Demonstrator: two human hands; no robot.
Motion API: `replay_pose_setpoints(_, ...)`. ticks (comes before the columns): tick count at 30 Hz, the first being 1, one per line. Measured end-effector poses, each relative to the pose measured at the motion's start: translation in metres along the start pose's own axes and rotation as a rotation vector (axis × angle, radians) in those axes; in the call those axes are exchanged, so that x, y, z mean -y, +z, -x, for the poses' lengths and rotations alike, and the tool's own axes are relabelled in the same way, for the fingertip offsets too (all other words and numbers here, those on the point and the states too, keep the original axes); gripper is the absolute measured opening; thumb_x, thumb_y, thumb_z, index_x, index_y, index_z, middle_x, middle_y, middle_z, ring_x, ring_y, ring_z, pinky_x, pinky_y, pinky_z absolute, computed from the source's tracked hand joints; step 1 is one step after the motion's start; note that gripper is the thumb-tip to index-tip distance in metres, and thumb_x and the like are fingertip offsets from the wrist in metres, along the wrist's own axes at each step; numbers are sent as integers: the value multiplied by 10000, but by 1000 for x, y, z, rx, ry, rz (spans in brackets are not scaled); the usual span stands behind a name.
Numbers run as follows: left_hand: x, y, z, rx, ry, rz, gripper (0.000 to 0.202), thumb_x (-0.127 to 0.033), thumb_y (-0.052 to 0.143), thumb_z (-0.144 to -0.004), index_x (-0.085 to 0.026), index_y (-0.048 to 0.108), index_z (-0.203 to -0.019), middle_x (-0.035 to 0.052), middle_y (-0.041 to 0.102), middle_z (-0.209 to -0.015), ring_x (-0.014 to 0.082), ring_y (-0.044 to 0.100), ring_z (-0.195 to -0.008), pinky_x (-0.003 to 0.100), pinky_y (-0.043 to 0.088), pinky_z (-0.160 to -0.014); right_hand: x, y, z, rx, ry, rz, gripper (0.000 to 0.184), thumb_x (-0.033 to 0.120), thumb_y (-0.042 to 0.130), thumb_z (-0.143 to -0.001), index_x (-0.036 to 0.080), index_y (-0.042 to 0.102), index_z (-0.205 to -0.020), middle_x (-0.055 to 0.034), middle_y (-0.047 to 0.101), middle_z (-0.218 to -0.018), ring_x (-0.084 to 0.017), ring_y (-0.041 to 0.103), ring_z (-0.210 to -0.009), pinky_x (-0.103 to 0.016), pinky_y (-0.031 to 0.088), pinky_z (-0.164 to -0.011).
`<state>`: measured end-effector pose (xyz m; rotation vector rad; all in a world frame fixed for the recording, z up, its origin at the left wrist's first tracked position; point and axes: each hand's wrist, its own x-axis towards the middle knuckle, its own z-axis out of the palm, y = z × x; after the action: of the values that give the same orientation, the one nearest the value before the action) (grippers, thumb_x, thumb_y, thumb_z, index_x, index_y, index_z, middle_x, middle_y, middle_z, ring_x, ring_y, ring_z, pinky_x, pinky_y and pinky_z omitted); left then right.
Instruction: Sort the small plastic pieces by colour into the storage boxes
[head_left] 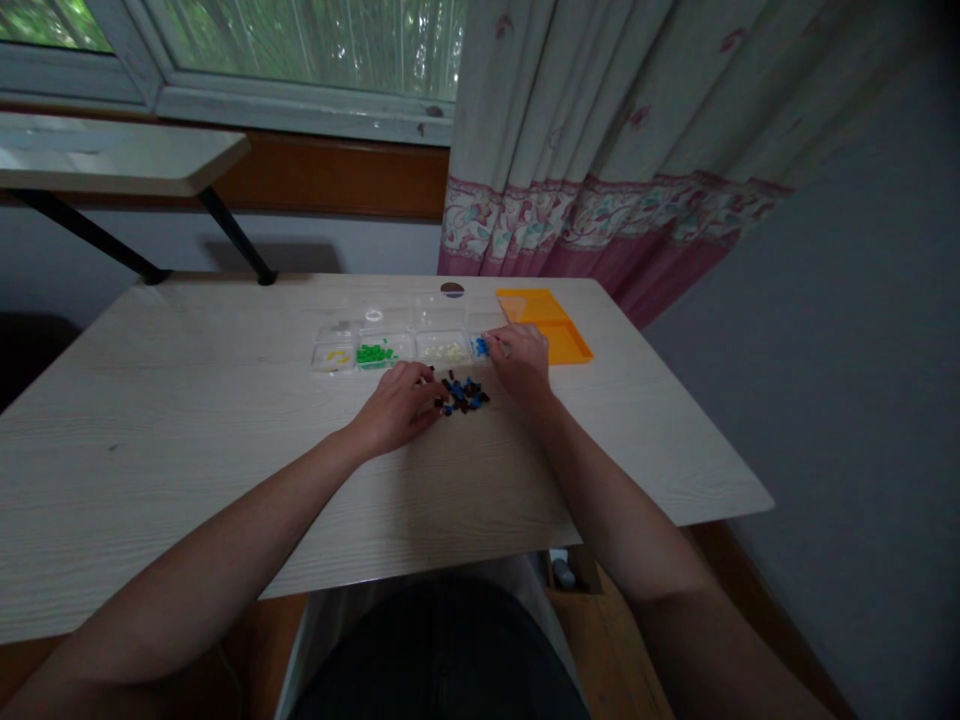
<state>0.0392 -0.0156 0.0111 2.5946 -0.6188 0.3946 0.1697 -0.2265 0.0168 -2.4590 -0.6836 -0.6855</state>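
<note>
A small heap of blue and dark beads (463,392) lies on the pale wooden table (187,420). My left hand (397,405) rests just left of the heap, fingers curled with the tips touching its edge. My right hand (520,362) is behind and right of the heap, fingertips pinched at the blue compartment (479,346) of a clear sorting box (397,340). What the pinch holds is too small to see. The box also holds yellow (337,357), green (374,353) and whitish beads (444,351).
An orange tray (551,325) lies right of the box, behind my right hand. A dark round object (452,290) sits at the table's far edge. Curtains (600,150) hang behind, and a second table (112,155) stands under the window at the left.
</note>
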Motion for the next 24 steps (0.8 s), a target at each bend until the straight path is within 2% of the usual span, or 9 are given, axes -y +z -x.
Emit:
replay_pose_setpoints(4,0,-1,-1,21,22,3,233,-276,577,-881,-274,680,-1090,83,534,-1097,254,478,-1027,421,412,-897,0,1,0,10,-2,0,294,351,485,-966,216,737,-894,-58,711,-954,-248,559,-941,-394,362,-880)
replay_pose_setpoints(11,3,1,-2,22,33,10,174,-336,607,-878,-263,696,-1008,73,550,-1078,250,489,-1019,408,414,-883,0,1,0,10,-14,1,269,343,506,-957,212,735,-904,-58,712,-952,-247,562,-946,-392,356,-883)
replay_pose_setpoints(24,1,1,-1,-1,35,5,171,-288,540,-908,-215,677,-979,92,577,-1042,246,500,-991,399,410,-864,2,1,0,9,-20,8,275,344,503,-959,212,733,-886,-57,715,-942,-244,564,-948,-385,355,-868)
